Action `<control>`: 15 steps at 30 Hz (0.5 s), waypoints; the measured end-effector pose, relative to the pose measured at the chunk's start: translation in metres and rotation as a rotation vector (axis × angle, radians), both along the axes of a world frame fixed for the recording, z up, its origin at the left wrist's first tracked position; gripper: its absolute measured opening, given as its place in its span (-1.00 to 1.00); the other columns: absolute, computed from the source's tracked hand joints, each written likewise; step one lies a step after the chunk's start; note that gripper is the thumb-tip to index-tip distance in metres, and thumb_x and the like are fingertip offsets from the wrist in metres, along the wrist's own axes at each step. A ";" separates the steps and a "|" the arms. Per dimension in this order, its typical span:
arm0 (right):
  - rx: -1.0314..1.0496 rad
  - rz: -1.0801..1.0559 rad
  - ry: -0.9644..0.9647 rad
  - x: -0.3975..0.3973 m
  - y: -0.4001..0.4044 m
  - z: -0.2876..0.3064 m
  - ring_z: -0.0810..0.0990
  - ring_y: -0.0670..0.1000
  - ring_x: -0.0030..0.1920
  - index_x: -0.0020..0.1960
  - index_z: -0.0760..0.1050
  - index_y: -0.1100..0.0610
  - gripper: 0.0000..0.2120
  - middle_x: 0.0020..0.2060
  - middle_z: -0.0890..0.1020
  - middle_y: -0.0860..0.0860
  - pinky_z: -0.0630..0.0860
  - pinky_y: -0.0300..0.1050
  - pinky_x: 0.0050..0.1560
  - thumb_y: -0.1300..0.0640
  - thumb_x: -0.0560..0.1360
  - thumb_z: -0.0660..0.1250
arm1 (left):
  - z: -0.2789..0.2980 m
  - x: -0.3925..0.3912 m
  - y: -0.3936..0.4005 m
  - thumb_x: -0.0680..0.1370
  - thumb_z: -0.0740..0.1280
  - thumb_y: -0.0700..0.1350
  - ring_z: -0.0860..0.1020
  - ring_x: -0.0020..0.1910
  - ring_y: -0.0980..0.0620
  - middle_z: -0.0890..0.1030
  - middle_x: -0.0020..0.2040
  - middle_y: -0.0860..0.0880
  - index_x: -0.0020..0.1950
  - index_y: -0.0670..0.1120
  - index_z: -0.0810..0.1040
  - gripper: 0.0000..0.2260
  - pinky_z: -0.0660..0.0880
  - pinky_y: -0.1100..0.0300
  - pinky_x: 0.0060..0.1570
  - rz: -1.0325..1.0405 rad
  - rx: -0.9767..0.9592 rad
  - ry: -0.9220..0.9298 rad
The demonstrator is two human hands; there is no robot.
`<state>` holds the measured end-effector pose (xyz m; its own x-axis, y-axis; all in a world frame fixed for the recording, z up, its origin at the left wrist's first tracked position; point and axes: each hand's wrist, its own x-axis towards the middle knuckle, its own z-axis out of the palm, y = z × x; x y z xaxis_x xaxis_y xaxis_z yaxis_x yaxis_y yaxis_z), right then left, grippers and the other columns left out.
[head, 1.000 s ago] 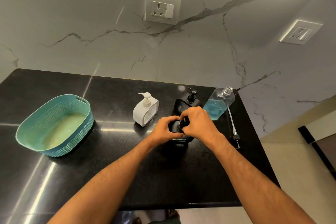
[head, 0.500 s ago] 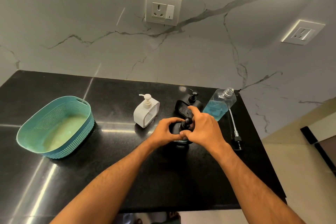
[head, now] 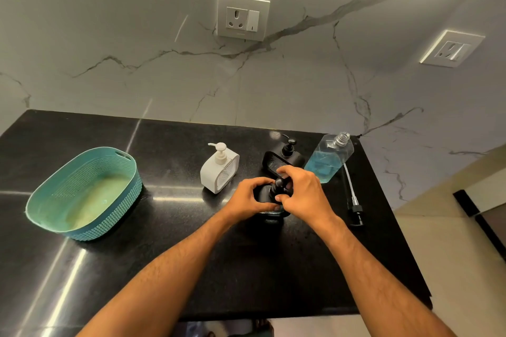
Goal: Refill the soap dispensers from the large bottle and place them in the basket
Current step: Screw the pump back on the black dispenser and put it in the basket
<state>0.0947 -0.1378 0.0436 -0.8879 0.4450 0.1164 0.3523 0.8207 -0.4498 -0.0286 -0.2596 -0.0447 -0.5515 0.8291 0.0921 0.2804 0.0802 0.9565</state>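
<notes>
- Looks like a home, kitchen or bathroom counter, can't say which.
- Landmark is the black polished counter [head: 115, 249], shiny stone look with seams.
- Behind the counter: white marble-look wall [head: 109, 35] with grey veins.
- On that wall above the counter: a socket [head: 243, 17] with a switch, and a second socket [head: 451, 49] off to the right.
- On the counter: soap dispensers [head: 219, 169], a bottle [head: 328, 159] of blue liquid, a teal basket [head: 85, 191]. Household stuff.
- Right of the counter: beige floor [head: 438, 241].

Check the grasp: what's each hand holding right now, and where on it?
Both on the near black dispenser. Left hand grips its body from the left side; right hand pinches the pump head on top.
</notes>
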 end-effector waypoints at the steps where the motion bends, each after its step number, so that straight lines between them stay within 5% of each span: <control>1: 0.020 -0.016 -0.004 0.000 0.000 -0.001 0.63 -0.09 0.00 0.33 0.50 0.01 -0.32 0.00 0.65 -0.08 0.64 -0.05 0.07 0.03 0.27 0.66 | 0.000 0.000 0.000 0.32 0.68 -0.13 0.67 0.12 0.08 0.72 0.11 0.02 0.25 -0.09 0.66 -0.48 0.60 0.03 0.20 0.003 0.000 -0.004; 4: 0.095 -0.026 -0.002 -0.001 0.004 -0.002 0.61 -0.06 0.01 0.31 0.50 0.02 -0.28 -0.06 0.63 -0.09 0.60 -0.07 0.07 -0.12 0.23 0.66 | 0.000 0.001 -0.001 0.32 0.68 -0.14 0.67 0.12 0.10 0.72 0.11 0.04 0.25 -0.08 0.66 -0.48 0.60 0.03 0.20 0.007 0.001 -0.010; 7: 0.060 0.041 0.018 -0.003 0.003 0.000 0.62 -0.03 0.14 0.34 0.51 0.05 -0.32 0.11 0.65 -0.03 0.60 -0.06 0.18 0.01 0.28 0.65 | 0.000 0.000 -0.001 0.31 0.68 -0.11 0.66 0.14 0.13 0.71 0.13 0.05 0.26 -0.08 0.65 -0.46 0.60 0.04 0.21 -0.003 -0.013 -0.009; 10: 0.155 0.043 0.010 -0.006 -0.002 0.000 0.66 0.05 0.10 0.28 0.53 0.09 -0.43 0.06 0.69 0.04 0.60 -0.05 0.14 -0.02 0.34 0.61 | 0.000 -0.001 -0.001 0.29 0.65 -0.05 0.67 0.13 0.12 0.72 0.12 0.05 0.27 -0.07 0.65 -0.44 0.60 0.05 0.21 -0.006 -0.028 0.001; 15: 0.160 0.086 -0.088 -0.007 -0.003 -0.001 0.59 0.02 0.14 0.31 0.53 0.10 -0.39 0.12 0.63 0.02 0.53 -0.09 0.19 -0.09 0.34 0.58 | -0.002 -0.001 0.000 0.35 0.62 -0.21 0.66 0.14 0.15 0.71 0.11 0.05 0.27 -0.10 0.65 -0.50 0.60 0.13 0.21 0.013 -0.037 0.028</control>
